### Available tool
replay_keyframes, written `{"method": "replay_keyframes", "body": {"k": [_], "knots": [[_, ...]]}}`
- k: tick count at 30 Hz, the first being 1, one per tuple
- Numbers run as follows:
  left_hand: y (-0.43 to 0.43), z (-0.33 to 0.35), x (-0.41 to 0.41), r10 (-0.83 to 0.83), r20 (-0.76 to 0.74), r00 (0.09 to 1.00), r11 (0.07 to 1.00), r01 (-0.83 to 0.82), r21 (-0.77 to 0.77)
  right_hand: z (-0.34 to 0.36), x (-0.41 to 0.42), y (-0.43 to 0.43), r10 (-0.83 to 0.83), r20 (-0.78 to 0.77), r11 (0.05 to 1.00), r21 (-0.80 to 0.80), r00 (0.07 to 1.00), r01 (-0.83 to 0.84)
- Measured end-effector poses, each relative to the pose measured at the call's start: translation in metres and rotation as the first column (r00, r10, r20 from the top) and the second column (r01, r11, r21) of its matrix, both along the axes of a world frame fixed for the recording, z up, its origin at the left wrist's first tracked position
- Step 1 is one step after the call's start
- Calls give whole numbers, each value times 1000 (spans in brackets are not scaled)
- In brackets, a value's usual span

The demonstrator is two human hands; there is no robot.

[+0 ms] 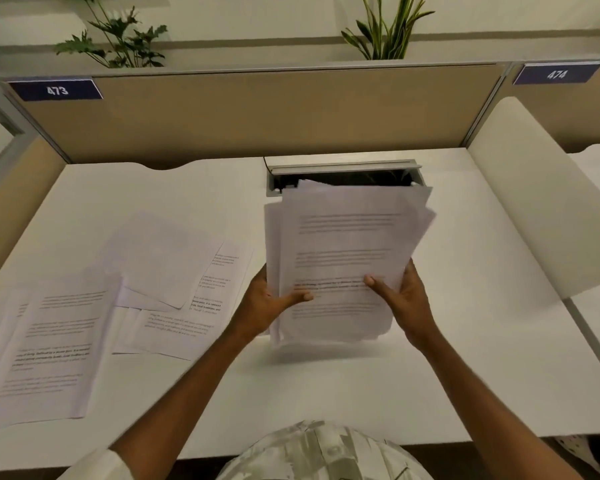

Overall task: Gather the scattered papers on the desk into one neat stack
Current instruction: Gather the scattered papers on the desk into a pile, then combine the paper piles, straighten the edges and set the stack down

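Note:
A bundle of printed papers (347,251) is held upright above the white desk (326,386), its lower edge just off the surface and its sheets uneven at the top. My left hand (269,301) grips its left edge, thumb across the front page. My right hand (400,292) grips the right edge the same way. Several loose papers (174,268) lie fanned and overlapping on the desk to the left. A larger overlapping pile of printed sheets (49,351) lies at the near left, reaching the desk's left edge.
An open cable box (343,173) sits in the desk behind the held bundle. Beige partition panels (274,112) close the back and left side. A white curved divider (534,199) stands on the right. Plants (118,32) rise beyond the partition.

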State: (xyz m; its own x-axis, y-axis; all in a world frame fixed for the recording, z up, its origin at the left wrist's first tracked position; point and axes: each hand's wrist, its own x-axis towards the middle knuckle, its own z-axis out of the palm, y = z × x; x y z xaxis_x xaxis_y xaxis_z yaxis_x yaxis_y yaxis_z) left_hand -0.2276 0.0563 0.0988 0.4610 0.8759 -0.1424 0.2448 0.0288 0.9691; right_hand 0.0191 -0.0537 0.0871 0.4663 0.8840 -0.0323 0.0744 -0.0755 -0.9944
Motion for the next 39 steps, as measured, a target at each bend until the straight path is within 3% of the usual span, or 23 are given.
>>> {"method": "replay_keyframes", "body": {"k": [3,8,12,16,23,31,37,39], "knots": [[8,-1,6,-24,-13,1000,1000,24,-6,3,-11,-2,7,12,996,94,1000,-8],[-8,-14,26,46,76,996,997,-42,-63,-28,-31,-11,28,48,999,25,998,-29],[-14,-12,34,140,157,978,987,-124,-105,-21,-38,-12,-7,13,998,61,1000,6],[-15,-14,30,111,188,976,989,-89,-122,-18,-28,-14,-23,25,996,87,999,21],[-25,-54,17,77,75,994,973,-58,-222,-63,-19,-30,11,92,998,-57,996,-5],[-23,-75,-10,77,-20,997,960,-79,-269,-90,-27,-24,-33,22,980,-193,999,37],[-5,-87,-68,303,-120,945,887,-326,-327,-102,-37,-18,-21,-80,966,-257,997,0],[7,-92,-96,424,-214,880,852,-468,-236,-104,-40,-17,-34,-93,962,-273,995,7]]}}
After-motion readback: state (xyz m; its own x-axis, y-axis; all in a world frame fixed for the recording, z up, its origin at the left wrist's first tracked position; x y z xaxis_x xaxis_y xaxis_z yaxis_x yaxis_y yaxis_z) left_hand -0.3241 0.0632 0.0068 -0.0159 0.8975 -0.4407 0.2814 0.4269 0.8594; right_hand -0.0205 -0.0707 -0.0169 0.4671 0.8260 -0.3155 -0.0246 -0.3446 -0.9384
